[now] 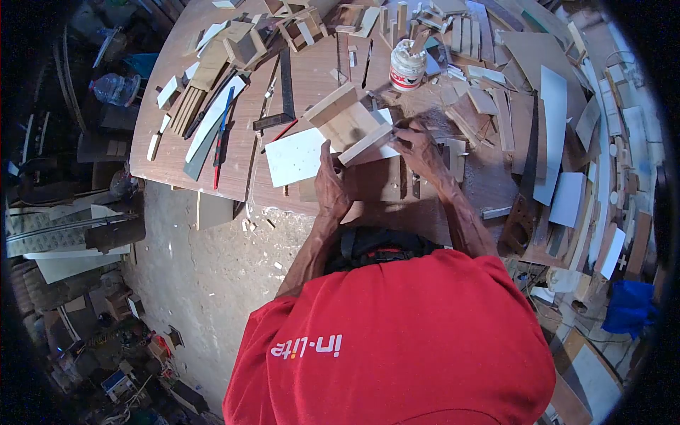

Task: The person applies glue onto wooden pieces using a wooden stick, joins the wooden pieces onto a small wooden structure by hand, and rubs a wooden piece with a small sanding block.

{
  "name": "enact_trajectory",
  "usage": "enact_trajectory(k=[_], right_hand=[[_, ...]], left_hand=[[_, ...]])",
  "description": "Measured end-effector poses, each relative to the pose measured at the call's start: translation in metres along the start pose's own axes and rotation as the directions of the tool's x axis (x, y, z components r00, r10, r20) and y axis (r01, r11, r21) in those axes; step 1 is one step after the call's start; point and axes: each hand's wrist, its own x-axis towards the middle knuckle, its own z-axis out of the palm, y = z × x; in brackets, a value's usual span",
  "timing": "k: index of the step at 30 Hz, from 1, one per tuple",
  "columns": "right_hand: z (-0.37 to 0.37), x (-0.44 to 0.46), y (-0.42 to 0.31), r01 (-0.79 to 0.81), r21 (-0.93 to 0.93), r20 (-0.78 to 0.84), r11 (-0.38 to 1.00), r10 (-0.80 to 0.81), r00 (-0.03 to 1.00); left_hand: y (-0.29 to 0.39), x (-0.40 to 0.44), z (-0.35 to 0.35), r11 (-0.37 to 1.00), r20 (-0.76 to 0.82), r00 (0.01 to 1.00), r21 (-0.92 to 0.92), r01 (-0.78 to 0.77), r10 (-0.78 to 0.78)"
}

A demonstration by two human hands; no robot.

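One wooden frame [358,127] tilts by the bench's [170,166] near edge: left fingers [327,153] grip it, right fingers [407,134] hold unclear; assembly seems underway, next calling for steady alignment.

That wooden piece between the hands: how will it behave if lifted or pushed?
The wooden piece probably stays stiff, given its board-like panel and straight raised sides. It's likely fairly light, since those boards look thin. Rolling seems unlikely with such flat faces.
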Motion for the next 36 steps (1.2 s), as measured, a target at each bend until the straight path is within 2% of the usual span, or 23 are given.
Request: enact_trajectory(k=[4, 5, 6, 8, 12, 14, 18, 20, 23, 27, 30, 32, 33, 34, 36], right_hand=[[-0.011, -0.015, -0.023, -0.024, 0.011, 0.038, 1.0, 0.024, 0.999], [-0.013, -0.015, -0.027, -0.022, 0.006, 0.046, 1.0, 0.022, 0.999], [-0.013, -0.013, -0.03, -0.016, 0.009, 0.054, 1.0, 0.015, 0.998], [-0.013, -0.013, -0.032, 0.073, 0.024, 0.027, 0.997, -0.073, 0.997], [-0.01, -0.007, -0.024, 0.111, 0.061, 0.06, 0.992, -0.115, 0.992], [-0.009, -0.007, -0.019, 0.073, 0.041, 0.105, 0.996, -0.077, 0.991], [-0.01, -0.004, -0.019, 0.109, 0.034, 0.087, 0.993, -0.112, 0.99], [-0.006, -0.005, -0.013, 0.035, 0.022, 0.099, 0.999, -0.037, 0.994], [-0.005, -0.006, -0.009, 0.092, 0.021, 0.098, 0.996, -0.093, 0.991], [-0.011, -0.005, -0.019, 0.05, 0.005, 0.124, 0.999, -0.051, 0.991], [-0.006, -0.007, -0.013, 0.065, 0.012, 0.096, 0.998, -0.066, 0.993], [-0.004, -0.009, -0.01, 0.022, -0.062, 0.144, 0.998, -0.013, 0.99], [-0.005, -0.01, -0.017, 0.024, -0.062, 0.142, 0.998, -0.015, 0.99], [-0.008, -0.011, -0.031, -0.006, -0.007, 0.074, 1.0, 0.007, 0.997], [-0.006, -0.012, -0.039, -0.033, 0.05, 0.005, 0.998, 0.033, 0.999]], left_hand=[[-0.004, 0.002, -0.01, 0.999, -0.055, 0.998, -0.03, -0.022, 0.02], [0.0, 0.0, -0.011, 0.993, -0.067, 0.996, -0.106, 0.048, -0.055], [0.0, -0.001, -0.011, 0.993, -0.075, 0.995, -0.103, 0.055, -0.063], [-0.001, -0.004, -0.012, 0.991, -0.087, 0.995, -0.124, 0.045, -0.056], [-0.005, -0.009, -0.008, 0.985, -0.115, 0.992, -0.168, 0.038, -0.058], [-0.008, -0.009, -0.007, 0.986, -0.112, 0.991, -0.162, 0.051, -0.069], [-0.002, -0.01, -0.008, 0.983, -0.102, 0.99, -0.165, 0.076, -0.094], [-0.005, -0.01, -0.005, 0.985, -0.113, 0.99, -0.16, 0.071, -0.09], [-0.007, -0.011, -0.003, 0.985, -0.121, 0.987, -0.153, 0.084, -0.103], [-0.009, -0.011, -0.002, 0.988, -0.102, 0.988, -0.109, 0.107, -0.118], [-0.01, -0.011, -0.003, 0.993, -0.109, 0.992, -0.108, 0.052, -0.064], [-0.008, -0.012, -0.004, 0.987, -0.12, 0.991, -0.157, 0.041, -0.06], [-0.006, -0.011, -0.006, 0.978, -0.131, 0.99, -0.205, 0.03, -0.057], [-0.006, -0.011, -0.007, 0.979, -0.134, 0.99, -0.205, 0.025, -0.054], [-0.007, -0.011, -0.01, 0.975, -0.08, 0.99, -0.197, 0.102, -0.12]])
